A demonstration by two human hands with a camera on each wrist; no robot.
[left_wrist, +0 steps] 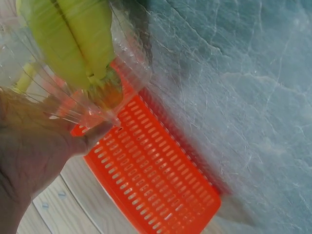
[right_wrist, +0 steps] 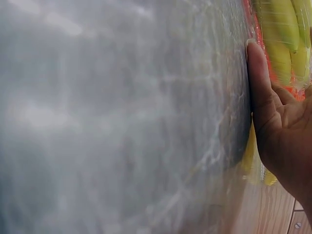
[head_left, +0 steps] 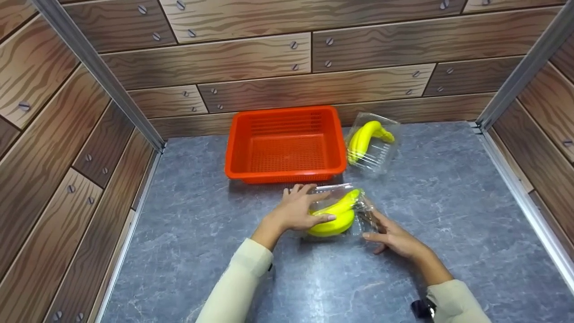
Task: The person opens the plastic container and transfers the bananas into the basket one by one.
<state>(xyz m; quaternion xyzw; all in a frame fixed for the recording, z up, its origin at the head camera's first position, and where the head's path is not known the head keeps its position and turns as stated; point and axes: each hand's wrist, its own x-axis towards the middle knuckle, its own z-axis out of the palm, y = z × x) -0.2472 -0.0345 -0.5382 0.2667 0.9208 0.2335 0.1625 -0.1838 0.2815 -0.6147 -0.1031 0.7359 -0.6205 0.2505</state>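
A clear plastic pack (head_left: 323,193) with yellow bananas (head_left: 334,220) in it is between my two hands, in front of the basket. My left hand (head_left: 298,211) grips its left end, thumb over the near side and fingers toward the far edge. In the left wrist view the thumb lies against the crinkled plastic, close to the bananas (left_wrist: 73,44). At the pack's right end, my right hand (head_left: 397,235) touches the plastic with extended fingers, partly hidden behind it. Its thumb (right_wrist: 259,68) is straight in the right wrist view.
An orange-red perforated basket (head_left: 287,175) stands against the back wall with nothing inside. Right beside it lies a second clear pack with bananas (head_left: 365,139). Wood-patterned walls (head_left: 260,58) enclose the grey marbled table (head_left: 188,229) on three sides.
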